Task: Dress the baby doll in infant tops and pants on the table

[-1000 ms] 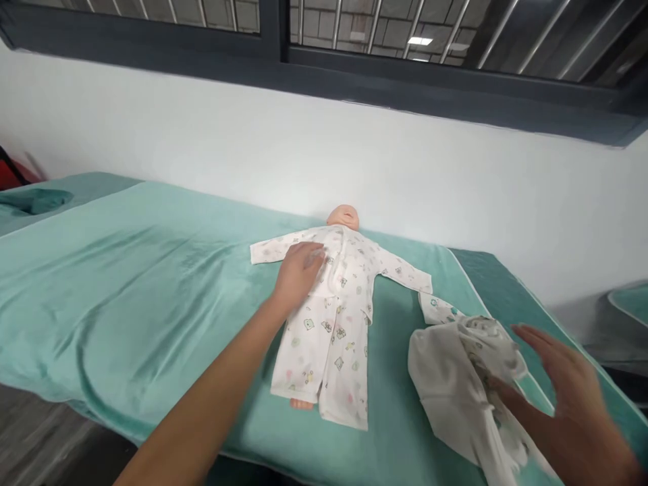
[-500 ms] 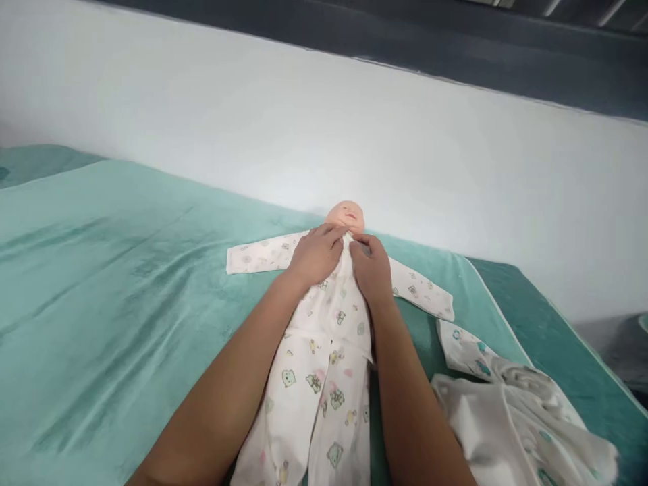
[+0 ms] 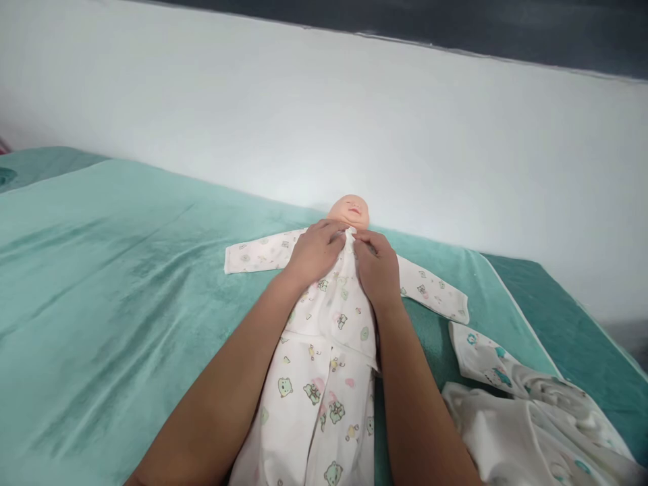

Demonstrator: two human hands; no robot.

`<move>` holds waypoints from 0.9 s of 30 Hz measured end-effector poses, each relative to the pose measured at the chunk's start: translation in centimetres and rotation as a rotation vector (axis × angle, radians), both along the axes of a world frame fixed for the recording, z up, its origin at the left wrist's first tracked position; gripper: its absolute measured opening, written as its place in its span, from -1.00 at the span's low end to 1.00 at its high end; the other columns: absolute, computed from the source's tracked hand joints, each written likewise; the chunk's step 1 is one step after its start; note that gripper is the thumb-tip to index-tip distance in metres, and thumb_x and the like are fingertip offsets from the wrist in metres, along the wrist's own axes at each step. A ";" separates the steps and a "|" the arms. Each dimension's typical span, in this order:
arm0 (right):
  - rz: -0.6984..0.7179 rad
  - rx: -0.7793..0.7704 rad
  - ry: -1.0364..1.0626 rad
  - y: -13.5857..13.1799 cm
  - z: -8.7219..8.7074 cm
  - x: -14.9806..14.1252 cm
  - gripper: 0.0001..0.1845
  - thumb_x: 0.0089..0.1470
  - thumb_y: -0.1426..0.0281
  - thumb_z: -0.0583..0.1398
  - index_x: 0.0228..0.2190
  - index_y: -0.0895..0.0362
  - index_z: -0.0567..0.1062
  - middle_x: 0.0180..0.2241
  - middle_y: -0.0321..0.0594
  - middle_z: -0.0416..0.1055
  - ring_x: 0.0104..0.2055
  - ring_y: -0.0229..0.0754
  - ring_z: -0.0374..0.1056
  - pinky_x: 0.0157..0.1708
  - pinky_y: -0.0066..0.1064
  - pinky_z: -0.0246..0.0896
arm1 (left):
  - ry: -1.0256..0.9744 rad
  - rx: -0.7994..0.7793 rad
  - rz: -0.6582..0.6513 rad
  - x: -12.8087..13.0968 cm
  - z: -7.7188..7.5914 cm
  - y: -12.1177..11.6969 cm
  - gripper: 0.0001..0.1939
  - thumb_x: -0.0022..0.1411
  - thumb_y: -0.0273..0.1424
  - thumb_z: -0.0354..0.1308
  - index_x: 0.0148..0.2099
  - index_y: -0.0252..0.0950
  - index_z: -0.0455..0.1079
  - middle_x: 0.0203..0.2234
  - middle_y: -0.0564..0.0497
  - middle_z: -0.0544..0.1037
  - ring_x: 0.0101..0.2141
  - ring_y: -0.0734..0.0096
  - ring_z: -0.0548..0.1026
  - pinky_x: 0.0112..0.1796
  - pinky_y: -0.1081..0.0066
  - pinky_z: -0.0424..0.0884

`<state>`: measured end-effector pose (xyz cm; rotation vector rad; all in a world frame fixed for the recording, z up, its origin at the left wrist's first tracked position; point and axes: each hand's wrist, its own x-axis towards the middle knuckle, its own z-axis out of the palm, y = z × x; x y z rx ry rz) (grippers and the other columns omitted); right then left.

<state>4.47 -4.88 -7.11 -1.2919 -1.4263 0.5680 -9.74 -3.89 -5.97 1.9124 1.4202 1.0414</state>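
A baby doll (image 3: 349, 208) lies on its back on the teal towel (image 3: 126, 283), dressed in a white printed romper (image 3: 324, 378) with its sleeves spread out. My left hand (image 3: 314, 250) and my right hand (image 3: 377, 266) rest side by side on the doll's chest. Both sets of fingers are bent and pinch the romper's collar just under the chin.
A heap of other white baby clothes (image 3: 531, 418) lies at the lower right on the towel. A white wall (image 3: 354, 121) runs behind the bed, and a darker teal cover (image 3: 567, 317) shows at the right edge.
My right hand left the clothes heap and joined the left at the doll's collar. The view dipped and moved closer. In the last half second the hands barely shifted.
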 end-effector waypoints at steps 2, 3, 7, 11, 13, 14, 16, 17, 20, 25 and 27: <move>0.009 0.008 0.004 0.0 -0.1 0.0 -0.81 0.07 0.39 0.13 -0.32 0.07 0.56 -0.09 -0.16 0.54 0.02 -0.06 0.39 0.16 -0.15 0.17 | -0.012 -0.002 -0.006 0.0 0.0 0.0 -0.58 0.38 -0.34 -0.06 0.17 -0.18 0.46 0.22 0.00 0.45 0.23 0.16 0.35 0.26 0.14 0.23; 0.011 0.010 0.005 0.1 -0.1 0.1 -0.80 0.07 0.40 0.13 -0.32 0.07 0.56 -0.09 -0.16 0.54 0.03 -0.06 0.39 0.16 -0.15 0.17 | -0.015 0.000 -0.011 0.0 0.0 0.1 -0.59 0.38 -0.35 -0.05 0.17 -0.16 0.46 0.21 0.00 0.46 0.23 0.15 0.35 0.25 0.13 0.24; 0.008 -0.002 0.013 0.2 -0.2 0.1 -0.77 0.06 0.41 0.11 -0.28 0.07 0.55 -0.10 -0.17 0.53 0.02 -0.05 0.38 0.15 -0.14 0.17 | -0.011 0.027 -0.028 0.0 -0.1 0.2 -0.61 0.38 -0.36 -0.05 0.12 -0.09 0.50 0.18 0.05 0.49 0.22 0.17 0.37 0.25 0.13 0.25; 0.001 -0.026 0.033 0.1 -0.1 0.1 -0.75 0.06 0.43 0.09 -0.27 0.08 0.54 -0.09 -0.15 0.52 0.02 -0.05 0.37 0.13 -0.14 0.17 | 0.002 0.033 -0.034 -0.1 -0.3 0.4 -0.61 0.39 -0.36 -0.06 0.11 -0.07 0.51 0.19 0.06 0.47 0.22 0.17 0.38 0.25 0.13 0.26; -0.006 -0.055 0.054 0.0 0.1 0.0 -0.76 0.07 0.43 0.08 -0.26 0.08 0.52 -0.11 -0.16 0.52 -0.02 -0.05 0.38 0.09 -0.14 0.20 | 0.004 0.036 -0.040 -0.1 -0.3 0.4 -0.60 0.40 -0.36 -0.07 0.12 -0.06 0.51 0.20 0.08 0.47 0.22 0.18 0.38 0.25 0.14 0.26; -0.012 -0.073 0.069 -0.1 0.1 0.0 -0.76 0.07 0.43 0.08 -0.25 0.08 0.51 -0.12 -0.16 0.52 -0.04 -0.05 0.38 0.06 -0.15 0.21 | 0.005 0.039 -0.043 -0.1 -0.3 0.4 -0.60 0.40 -0.36 -0.07 0.12 -0.05 0.51 0.20 0.08 0.46 0.21 0.19 0.38 0.26 0.15 0.26; -0.021 -0.095 0.098 -0.2 0.3 0.0 -0.76 0.06 0.44 0.09 -0.22 0.08 0.48 -0.12 -0.17 0.52 -0.06 -0.06 0.39 0.03 -0.16 0.22 | 0.018 0.046 -0.048 -0.1 -0.3 0.3 -0.59 0.40 -0.37 -0.09 0.11 -0.03 0.52 0.19 0.09 0.47 0.21 0.20 0.38 0.26 0.15 0.26; -0.021 -0.096 0.106 -0.3 0.3 -0.1 -0.76 0.06 0.44 0.09 -0.21 0.08 0.47 -0.11 -0.17 0.51 -0.05 -0.06 0.39 0.03 -0.17 0.21 | 0.029 0.049 -0.049 -0.1 -0.2 0.3 -0.58 0.40 -0.37 -0.09 0.10 -0.02 0.53 0.19 0.09 0.47 0.20 0.20 0.39 0.26 0.15 0.26; -0.012 -0.089 0.107 -0.3 0.4 -0.1 -0.75 0.06 0.45 0.10 -0.20 0.07 0.46 -0.09 -0.18 0.51 0.00 -0.05 0.37 0.07 -0.16 0.18 | 0.082 0.044 -0.051 0.0 0.0 0.2 -0.57 0.40 -0.39 -0.10 0.06 0.01 0.56 0.20 0.08 0.46 0.21 0.19 0.38 0.25 0.14 0.26; -0.016 -0.106 0.112 -0.2 0.3 0.0 -0.75 0.07 0.43 0.12 -0.18 0.08 0.47 -0.10 -0.17 0.51 -0.03 -0.06 0.39 0.05 -0.17 0.20 | 0.113 0.035 -0.039 0.2 0.3 -0.1 -0.58 0.39 -0.42 -0.10 -0.03 0.00 0.59 0.22 0.09 0.43 0.23 0.17 0.36 0.26 0.11 0.23; -0.016 -0.097 0.127 -0.1 0.2 0.1 -0.75 0.06 0.43 0.12 -0.19 0.07 0.48 -0.11 -0.19 0.52 -0.05 -0.08 0.40 0.04 -0.19 0.21 | 0.058 0.054 -0.039 0.2 0.2 -0.3 -0.59 0.39 -0.43 -0.10 -0.01 -0.02 0.57 0.19 0.09 0.46 0.21 0.22 0.38 0.25 0.14 0.25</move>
